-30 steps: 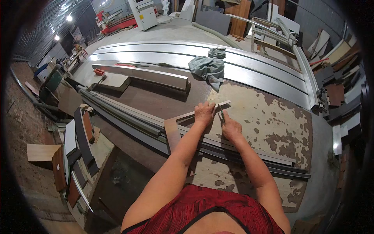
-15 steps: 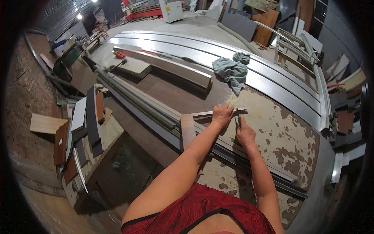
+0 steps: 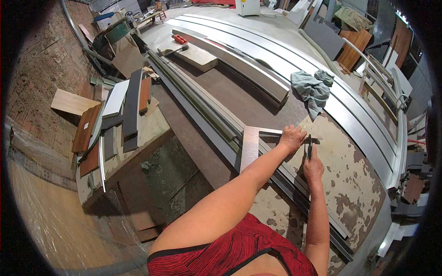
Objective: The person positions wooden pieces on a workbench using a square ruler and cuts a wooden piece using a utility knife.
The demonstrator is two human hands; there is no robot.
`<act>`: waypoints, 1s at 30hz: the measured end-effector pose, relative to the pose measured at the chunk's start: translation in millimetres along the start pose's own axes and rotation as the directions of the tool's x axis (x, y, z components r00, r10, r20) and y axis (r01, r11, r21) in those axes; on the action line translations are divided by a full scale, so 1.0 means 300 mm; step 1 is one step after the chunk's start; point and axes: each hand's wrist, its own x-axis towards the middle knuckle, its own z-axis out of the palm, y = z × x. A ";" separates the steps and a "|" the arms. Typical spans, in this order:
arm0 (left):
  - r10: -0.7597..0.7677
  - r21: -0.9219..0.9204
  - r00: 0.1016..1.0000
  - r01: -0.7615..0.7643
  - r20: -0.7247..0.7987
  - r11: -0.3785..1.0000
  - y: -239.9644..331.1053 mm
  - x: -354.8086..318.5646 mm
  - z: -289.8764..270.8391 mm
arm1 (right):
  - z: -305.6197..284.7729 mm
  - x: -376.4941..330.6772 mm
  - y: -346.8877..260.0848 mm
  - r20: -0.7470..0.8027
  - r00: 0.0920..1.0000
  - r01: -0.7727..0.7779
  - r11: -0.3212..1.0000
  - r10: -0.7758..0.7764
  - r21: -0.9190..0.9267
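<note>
A pale L-shaped piece [image 3: 250,143] lies across the long metal profiles, with a wide leg at the left and a narrow strip running right. My left hand [image 3: 292,139] is closed over that strip, fingers bent around it. Just to the right, my right hand [image 3: 313,168] grips a slim dark hand tool [image 3: 310,148], index finger stretched along it. The tool's tip meets the strip near its right end; its exact kind is too small to tell. Beneath both hands is a worktop [image 3: 343,184] with peeling cream paint.
Long metal profiles [image 3: 202,99] run diagonally under the piece. Beyond lie a box-section bar [image 3: 258,73], a crumpled grey-green cloth [image 3: 311,89] and a red-handled tool [image 3: 179,39]. Silvery slotted rails [image 3: 357,110] cross behind. Board offcuts [image 3: 132,108] pile up at the left.
The whole view has swung, so the bench and hands sit farther right in it. Both hands keep their holds, the left on the strip and the right on the dark tool.
</note>
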 end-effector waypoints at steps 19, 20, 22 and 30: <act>0.003 0.026 1.000 -0.003 0.001 1.000 0.008 0.003 -0.007 | -0.106 -0.033 -0.005 0.033 0.999 0.026 0.997 -0.028 0.077; 0.005 0.031 1.000 -0.005 -0.004 1.000 0.009 0.003 -0.011 | -0.098 -0.027 0.000 0.028 0.999 0.029 0.996 -0.032 0.081; 0.000 0.019 1.000 0.000 0.010 1.000 0.006 0.006 -0.017 | -0.085 -0.010 -0.006 0.003 0.999 0.036 0.997 -0.036 0.075; 0.013 -0.003 1.000 -0.014 -0.028 1.000 0.026 -0.012 0.003 | 0.009 0.057 0.008 -0.020 1.000 0.008 0.999 -0.009 -0.053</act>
